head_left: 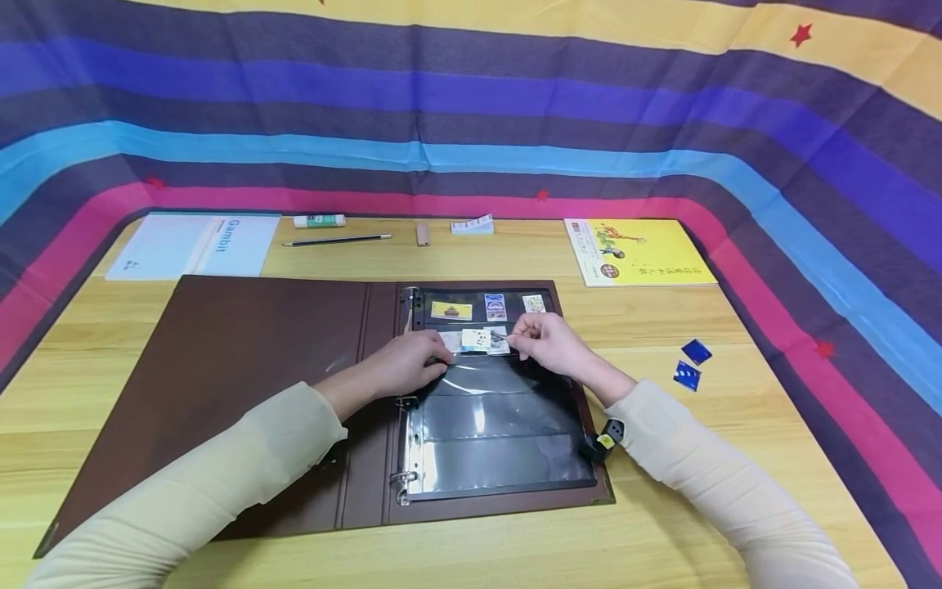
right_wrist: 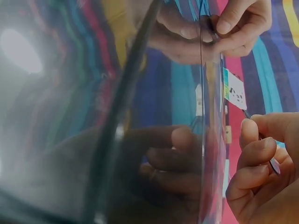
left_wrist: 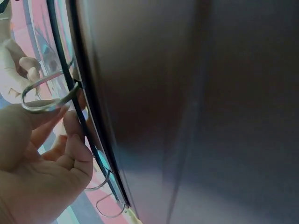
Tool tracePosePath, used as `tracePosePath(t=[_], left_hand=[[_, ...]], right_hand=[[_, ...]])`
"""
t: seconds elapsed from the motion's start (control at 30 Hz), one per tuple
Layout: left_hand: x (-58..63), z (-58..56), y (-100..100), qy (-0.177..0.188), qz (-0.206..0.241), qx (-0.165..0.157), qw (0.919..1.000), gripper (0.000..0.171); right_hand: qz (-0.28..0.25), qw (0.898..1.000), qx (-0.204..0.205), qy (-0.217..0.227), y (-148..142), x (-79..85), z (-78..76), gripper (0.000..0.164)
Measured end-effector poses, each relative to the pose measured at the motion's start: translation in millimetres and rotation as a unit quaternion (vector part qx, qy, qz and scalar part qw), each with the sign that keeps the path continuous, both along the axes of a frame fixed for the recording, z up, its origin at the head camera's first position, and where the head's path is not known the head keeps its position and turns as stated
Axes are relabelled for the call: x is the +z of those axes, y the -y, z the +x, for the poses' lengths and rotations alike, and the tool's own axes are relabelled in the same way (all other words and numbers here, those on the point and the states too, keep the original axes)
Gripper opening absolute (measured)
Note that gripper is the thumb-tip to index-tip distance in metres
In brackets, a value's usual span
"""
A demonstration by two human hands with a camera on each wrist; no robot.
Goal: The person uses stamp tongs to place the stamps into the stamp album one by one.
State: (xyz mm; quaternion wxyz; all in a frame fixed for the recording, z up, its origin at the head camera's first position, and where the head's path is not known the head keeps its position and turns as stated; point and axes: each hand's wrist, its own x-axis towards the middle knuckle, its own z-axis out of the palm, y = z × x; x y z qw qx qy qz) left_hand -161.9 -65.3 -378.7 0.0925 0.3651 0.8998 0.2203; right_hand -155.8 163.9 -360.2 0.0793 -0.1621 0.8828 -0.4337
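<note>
A brown ring-binder stamp album (head_left: 272, 393) lies spread on the table, with a black page (head_left: 508, 462) of clear pockets on its rings. My left hand (head_left: 412, 360) pinches the edge of a clear pocket strip in the second row; that hand (right_wrist: 243, 28) also shows in the right wrist view. In my right hand (head_left: 548, 343) is a thin pair of tweezers (right_wrist: 274, 165), gripped between thumb and fingers. At their tip is a small white stamp (right_wrist: 235, 91) with dark marks, held by the second-row pocket. Other pale stamps (head_left: 497, 340) sit beside it.
Top-row stamps include a yellow one (head_left: 451, 311). Two blue stamps (head_left: 688, 375) lie right of the album. Along the back are a Gambit pad (head_left: 191, 245), glue stick (head_left: 320, 221), pencil (head_left: 337, 240), eraser-like block (head_left: 423, 235), white paper stack (head_left: 473, 227) and yellow book (head_left: 640, 252).
</note>
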Motion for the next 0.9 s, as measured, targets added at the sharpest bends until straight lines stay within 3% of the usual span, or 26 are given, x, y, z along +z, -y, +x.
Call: tracePosePath(t=[0.13,0.37,0.53,0.67,0.77,0.9], left_hand=[[0.2,-0.2,2.9,-0.001,0.019,-0.014,0.9997,0.017],[0.7,-3.6,3.8,0.008,0.024,-0.024,0.9994,0.016],[2.1,-4.9,3.7,0.032,0.023,-0.017,0.9991,0.016],[1.9,-6.3,3.2,0.026,0.026,-0.023,0.9991,0.015],[0.9,-7.0,3.0,0.020,0.032,-0.026,0.9990,0.015],[-1.1,-6.8,3.1,0.027,0.044,-0.003,0.9987,0.011]], right_hand=[[-0.002,1.000,-0.002,0.003,1.3,2.9,1.7,0.014],[-0.005,1.000,0.008,-0.006,-10.6,-21.1,-13.0,0.017],[0.000,1.000,0.001,0.003,-11.7,-24.0,-15.3,0.018],[-0.001,1.000,-0.004,0.013,-10.3,-20.4,-13.7,0.017],[-0.001,1.000,0.002,0.015,-5.7,-8.9,-6.9,0.015],[0.008,1.000,0.010,0.016,2.1,6.9,1.4,0.013]])
